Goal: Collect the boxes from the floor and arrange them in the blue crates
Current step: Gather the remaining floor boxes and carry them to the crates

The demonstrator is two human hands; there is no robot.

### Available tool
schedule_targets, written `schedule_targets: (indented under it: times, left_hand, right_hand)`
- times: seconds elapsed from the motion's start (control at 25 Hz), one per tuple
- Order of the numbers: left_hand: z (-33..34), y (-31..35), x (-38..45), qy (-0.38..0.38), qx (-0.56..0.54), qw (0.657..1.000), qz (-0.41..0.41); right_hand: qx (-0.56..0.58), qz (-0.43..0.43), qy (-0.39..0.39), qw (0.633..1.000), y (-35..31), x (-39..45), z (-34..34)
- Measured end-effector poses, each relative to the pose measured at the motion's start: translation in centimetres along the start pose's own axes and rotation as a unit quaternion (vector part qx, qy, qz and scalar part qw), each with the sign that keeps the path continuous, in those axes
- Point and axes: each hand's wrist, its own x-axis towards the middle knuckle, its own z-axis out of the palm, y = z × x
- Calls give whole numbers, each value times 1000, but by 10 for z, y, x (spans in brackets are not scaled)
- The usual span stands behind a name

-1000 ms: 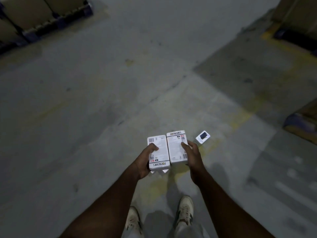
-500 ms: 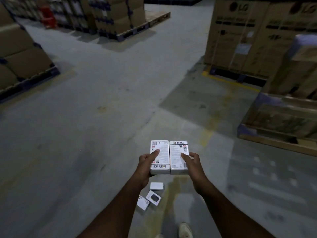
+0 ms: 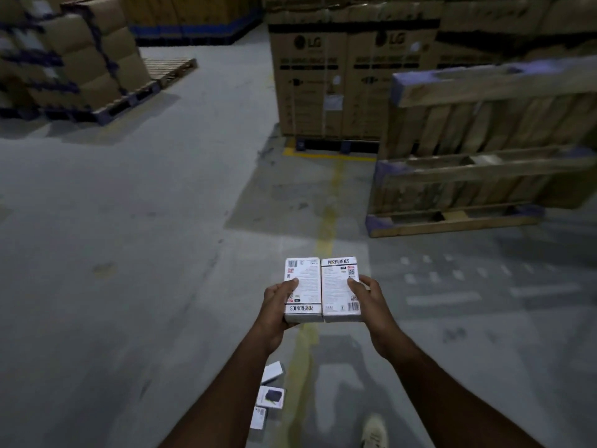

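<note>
Two white printed boxes are held side by side at chest height over the concrete floor. My left hand (image 3: 276, 307) grips the left box (image 3: 305, 279), thumb on its top face. My right hand (image 3: 366, 294) grips the right box (image 3: 336, 282) the same way. Three more small white boxes lie on the floor below my left forearm: one blank-faced (image 3: 273, 371), one with a dark picture (image 3: 271, 397), one with a label (image 3: 259, 417). No blue crate is in view.
A stack of wooden pallets (image 3: 484, 176) stands to the right ahead. Tall cardboard cartons (image 3: 326, 82) on a pallet are straight ahead behind a yellow floor line (image 3: 328, 218). Wrapped carton stacks (image 3: 80, 59) fill the far left. My shoe (image 3: 374, 431) shows at the bottom.
The view has lifted and swung from the floor toward the cartons and pallets. Both hands keep the two boxes; the boxes on the floor now lie lower, near my left forearm.
</note>
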Motion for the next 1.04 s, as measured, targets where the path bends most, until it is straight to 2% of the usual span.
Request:
schedule_targets:
  times: [0.44, 0.8, 1.04]
  left_hand:
    - [169, -29, -5, -176, 130, 976, -7]
    - [394, -73, -48, -304, 197, 932, -11]
    - [530, -118, -75, -367, 221, 904, -6]
  right_hand:
    - [148, -31, 169, 974, -3, -48, -159]
    - [178, -70, 275, 942, -10, -88, -369]
    - [197, -107, 361, 905, -15, -124, -489]
